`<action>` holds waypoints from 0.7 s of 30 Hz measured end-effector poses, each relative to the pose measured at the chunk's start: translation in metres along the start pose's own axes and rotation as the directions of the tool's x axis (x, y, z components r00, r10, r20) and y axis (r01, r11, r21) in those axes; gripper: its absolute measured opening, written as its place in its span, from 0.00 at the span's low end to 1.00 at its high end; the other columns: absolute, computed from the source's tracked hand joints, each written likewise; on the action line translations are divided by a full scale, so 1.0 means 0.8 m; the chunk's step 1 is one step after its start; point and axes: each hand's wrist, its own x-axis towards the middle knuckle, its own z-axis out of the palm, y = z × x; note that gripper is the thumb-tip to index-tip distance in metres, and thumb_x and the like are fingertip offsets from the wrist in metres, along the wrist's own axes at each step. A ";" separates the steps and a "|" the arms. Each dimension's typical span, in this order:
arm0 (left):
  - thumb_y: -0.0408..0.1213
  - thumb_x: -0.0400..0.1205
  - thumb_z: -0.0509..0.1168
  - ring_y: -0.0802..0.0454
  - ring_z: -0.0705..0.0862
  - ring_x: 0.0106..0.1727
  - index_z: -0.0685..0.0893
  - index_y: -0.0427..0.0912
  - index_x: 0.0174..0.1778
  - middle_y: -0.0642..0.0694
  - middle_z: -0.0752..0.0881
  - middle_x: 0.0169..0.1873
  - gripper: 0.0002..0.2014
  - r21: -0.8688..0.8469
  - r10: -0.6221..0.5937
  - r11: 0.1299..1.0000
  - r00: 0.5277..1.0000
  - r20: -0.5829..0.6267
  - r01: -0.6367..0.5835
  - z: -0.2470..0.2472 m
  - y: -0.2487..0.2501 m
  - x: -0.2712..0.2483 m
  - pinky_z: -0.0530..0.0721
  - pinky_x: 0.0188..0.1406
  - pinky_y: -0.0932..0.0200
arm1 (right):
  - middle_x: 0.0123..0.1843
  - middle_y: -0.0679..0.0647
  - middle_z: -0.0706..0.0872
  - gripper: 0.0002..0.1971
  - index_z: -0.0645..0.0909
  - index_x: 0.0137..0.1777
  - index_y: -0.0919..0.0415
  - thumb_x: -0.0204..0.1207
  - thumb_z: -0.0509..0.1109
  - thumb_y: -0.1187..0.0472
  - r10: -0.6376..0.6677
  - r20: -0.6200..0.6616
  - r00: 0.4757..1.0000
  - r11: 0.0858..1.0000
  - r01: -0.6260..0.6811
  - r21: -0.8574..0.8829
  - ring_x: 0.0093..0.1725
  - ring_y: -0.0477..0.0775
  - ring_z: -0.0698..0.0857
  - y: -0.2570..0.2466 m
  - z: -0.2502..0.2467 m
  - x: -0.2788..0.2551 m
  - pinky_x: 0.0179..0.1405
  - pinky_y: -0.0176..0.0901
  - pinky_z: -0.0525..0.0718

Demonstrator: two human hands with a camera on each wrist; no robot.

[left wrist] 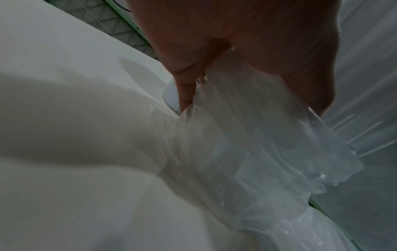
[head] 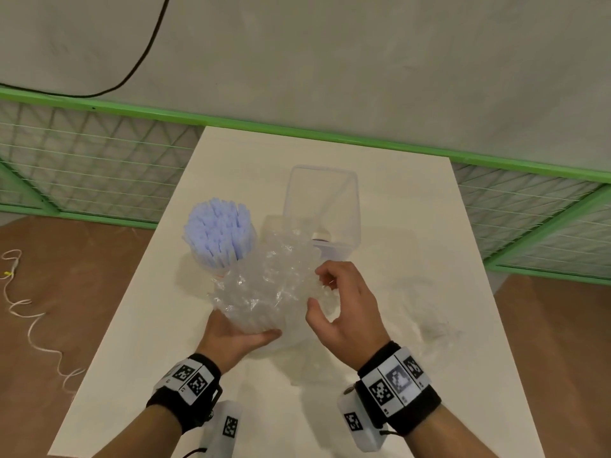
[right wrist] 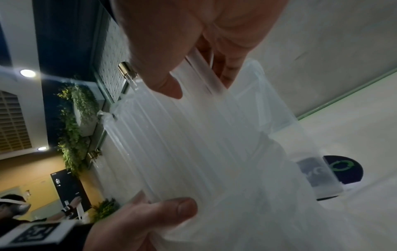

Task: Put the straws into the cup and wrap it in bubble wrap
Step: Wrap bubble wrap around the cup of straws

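A thick bundle of pale lilac straws (head: 218, 233) sticks up and leans to the left out of a roll of clear bubble wrap (head: 264, 289). The cup is almost wholly hidden inside the wrap. My left hand (head: 244, 335) grips the lower end of the wrapped cup from below, thumb on the near side. My right hand (head: 317, 290) pinches the loose right edge of the wrap between thumb and curled fingers. The right wrist view has the wrap (right wrist: 193, 144) held between my thumb (right wrist: 171, 214) and the fingers above. The left wrist view shows fingers (left wrist: 184, 91) curled round the wrap (left wrist: 257, 144).
A clear, empty plastic box (head: 322, 206) stands just behind the wrap on the white table (head: 413, 325). A dark round lid with a green symbol (right wrist: 343, 168) lies by the box. Green mesh fencing (head: 82, 160) lines the back. A white cord (head: 29, 325) lies on the floor at left.
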 end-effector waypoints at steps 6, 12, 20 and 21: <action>0.27 0.58 0.87 0.59 0.91 0.50 0.88 0.45 0.54 0.52 0.93 0.46 0.29 0.049 0.008 0.999 1.000 0.003 -0.008 -0.010 -0.003 0.006 0.86 0.47 0.70 | 0.53 0.49 0.80 0.14 0.72 0.61 0.55 0.78 0.65 0.65 -0.053 -0.044 0.998 0.998 0.051 -0.044 0.53 0.45 0.78 0.002 0.021 0.001 0.58 0.27 0.72; 0.34 0.56 0.89 0.56 0.90 0.54 0.86 0.43 0.60 0.49 0.92 0.51 0.35 0.051 -0.002 0.999 1.000 -0.004 0.002 -0.009 -0.010 0.010 0.85 0.57 0.57 | 0.53 0.54 0.80 0.09 0.72 0.59 0.55 0.81 0.62 0.63 -0.044 -0.094 0.995 0.995 0.035 -0.091 0.53 0.44 0.77 0.006 0.028 0.005 0.59 0.27 0.73; 0.37 0.57 0.89 0.58 0.90 0.54 0.84 0.45 0.62 0.50 0.92 0.52 0.37 0.082 0.008 0.997 1.000 0.009 -0.009 -0.012 -0.009 0.010 0.85 0.55 0.64 | 0.51 0.45 0.80 0.09 0.72 0.58 0.51 0.81 0.66 0.60 0.034 -0.119 0.992 0.991 -0.049 -0.125 0.49 0.34 0.74 0.000 0.026 0.012 0.51 0.15 0.70; 0.38 0.56 0.89 0.59 0.90 0.55 0.84 0.45 0.63 0.50 0.92 0.53 0.38 0.086 0.009 0.996 1.000 0.015 -0.010 -0.013 -0.010 0.011 0.85 0.56 0.64 | 0.50 0.45 0.81 0.10 0.73 0.58 0.51 0.81 0.68 0.61 0.044 -0.116 0.992 0.990 -0.059 -0.129 0.49 0.34 0.74 0.000 0.026 0.013 0.51 0.15 0.70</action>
